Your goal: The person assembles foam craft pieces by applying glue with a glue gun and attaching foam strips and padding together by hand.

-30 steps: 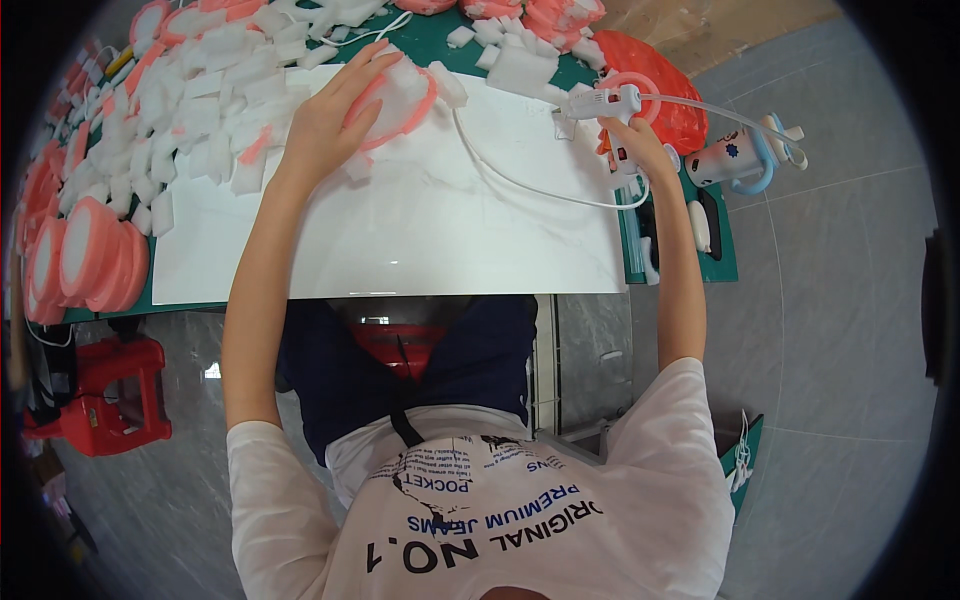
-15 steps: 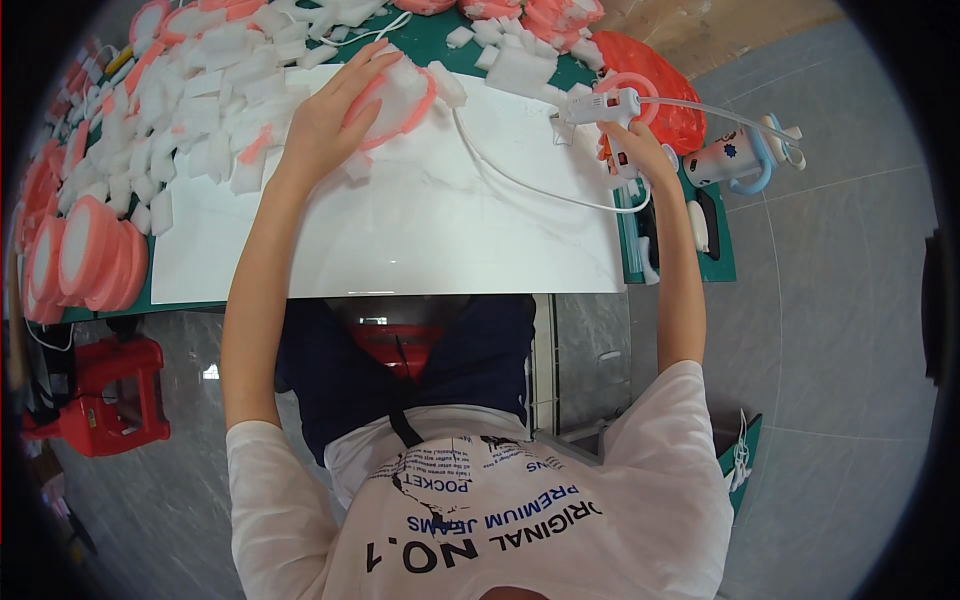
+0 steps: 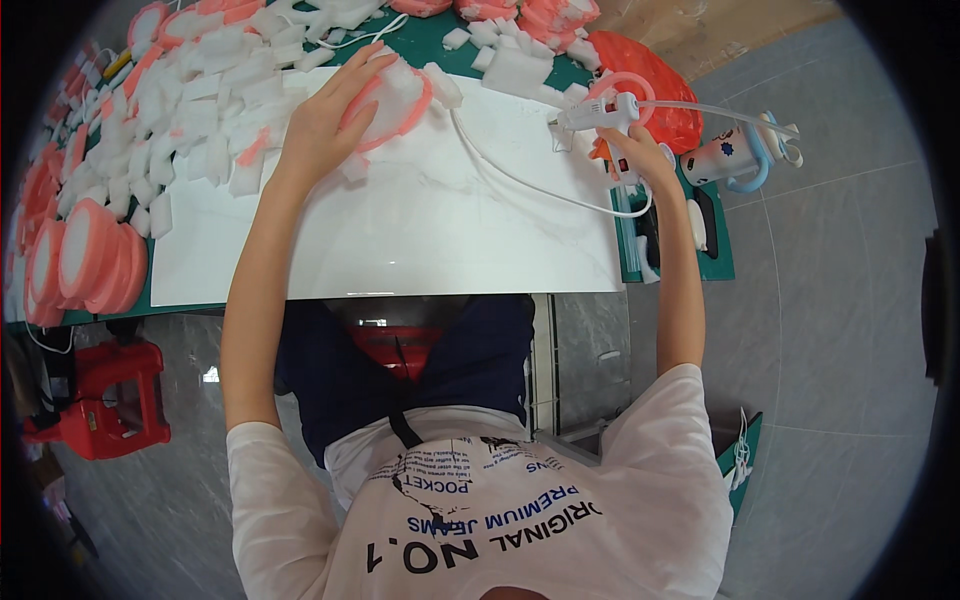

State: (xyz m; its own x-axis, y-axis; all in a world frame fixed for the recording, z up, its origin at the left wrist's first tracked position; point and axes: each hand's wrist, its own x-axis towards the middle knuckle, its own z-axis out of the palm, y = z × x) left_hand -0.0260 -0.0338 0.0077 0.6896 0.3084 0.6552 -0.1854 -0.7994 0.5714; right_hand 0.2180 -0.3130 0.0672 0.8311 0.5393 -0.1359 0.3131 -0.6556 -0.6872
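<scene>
A round foam piece with a pink rim and white middle is held at its left side by my left hand, its fingers along the far edge and its thumb on the near side. At the right end of the white board, my right hand is around the handle of a white glue gun. The nozzle points left, over a small wire stand. A clear glue stick comes out of the gun's back, and a white cord runs from the gun across the board.
Many white foam blocks are heaped at the left, beside stacked pink-and-white foam rounds. A red plastic bag and a white cup with a blue handle stand at the right. A red stool is on the floor.
The glue gun has tilted a little, its nozzle slightly lower and nearer the wire stand. My left hand and the foam piece have hardly moved.
</scene>
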